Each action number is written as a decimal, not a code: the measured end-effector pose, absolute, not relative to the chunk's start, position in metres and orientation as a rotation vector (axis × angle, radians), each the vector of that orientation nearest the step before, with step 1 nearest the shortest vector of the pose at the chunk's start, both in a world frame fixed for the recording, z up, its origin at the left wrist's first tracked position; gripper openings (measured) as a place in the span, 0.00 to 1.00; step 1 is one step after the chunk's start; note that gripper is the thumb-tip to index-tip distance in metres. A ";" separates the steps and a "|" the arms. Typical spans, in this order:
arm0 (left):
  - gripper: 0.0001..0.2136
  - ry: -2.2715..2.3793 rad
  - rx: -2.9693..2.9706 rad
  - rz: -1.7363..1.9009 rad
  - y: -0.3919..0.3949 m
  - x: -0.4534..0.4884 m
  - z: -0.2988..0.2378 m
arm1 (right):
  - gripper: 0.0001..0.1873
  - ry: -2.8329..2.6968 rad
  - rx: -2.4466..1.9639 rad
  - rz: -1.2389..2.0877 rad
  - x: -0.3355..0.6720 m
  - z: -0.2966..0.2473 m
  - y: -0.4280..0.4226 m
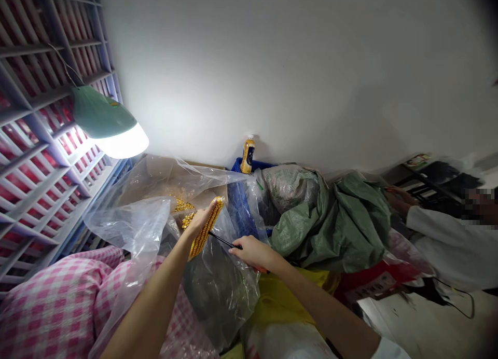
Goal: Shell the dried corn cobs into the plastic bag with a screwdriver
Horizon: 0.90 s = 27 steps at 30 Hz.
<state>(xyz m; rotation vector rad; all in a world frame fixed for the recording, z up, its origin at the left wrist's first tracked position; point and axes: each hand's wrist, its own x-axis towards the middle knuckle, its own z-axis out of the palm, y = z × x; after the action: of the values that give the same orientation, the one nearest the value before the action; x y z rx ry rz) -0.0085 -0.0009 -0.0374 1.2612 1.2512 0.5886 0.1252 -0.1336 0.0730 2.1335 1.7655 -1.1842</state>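
The left hand (200,219) has its grip wrapped around a corn cob (206,226), held upright over the open clear plastic bag (155,203) where loose kernels (182,204) lie, while the right hand (252,251) pinches a thin black tool (223,240) whose tip meets the cob's lower rows. Prying row by row, away from the holding fingers and above the bag's mouth, seems soundest. The label on the yellow bottle (247,154) is too small to read.

No legible text anywhere, dark label on the yellow drink bottle (248,154) too small to read, white printed panel on the red bag (373,284) blurred beyond reading, cover of the magazine (417,160) at right indistinct
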 end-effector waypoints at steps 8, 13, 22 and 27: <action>0.34 1.368 1.296 0.590 -0.002 -0.005 -0.039 | 0.21 1.684 2.154 -1.133 0.107 0.056 -0.134; 0.33 1.426 1.279 0.669 0.000 -0.002 -0.048 | 0.19 1.652 2.241 -1.015 0.089 0.056 -0.138; 0.28 1.428 1.160 0.865 0.000 0.007 -0.047 | 0.14 1.562 2.553 -0.666 0.042 0.031 -0.148; 0.27 1.233 1.040 1.007 0.003 0.003 -0.032 | 0.15 1.551 2.562 -0.834 0.065 0.035 -0.146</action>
<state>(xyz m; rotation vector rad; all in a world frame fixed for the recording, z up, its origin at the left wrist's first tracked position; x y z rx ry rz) 0.0029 0.0035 -0.0315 1.0396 1.2333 1.0070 0.0654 -0.1463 0.0349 2.5619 1.5506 -0.8343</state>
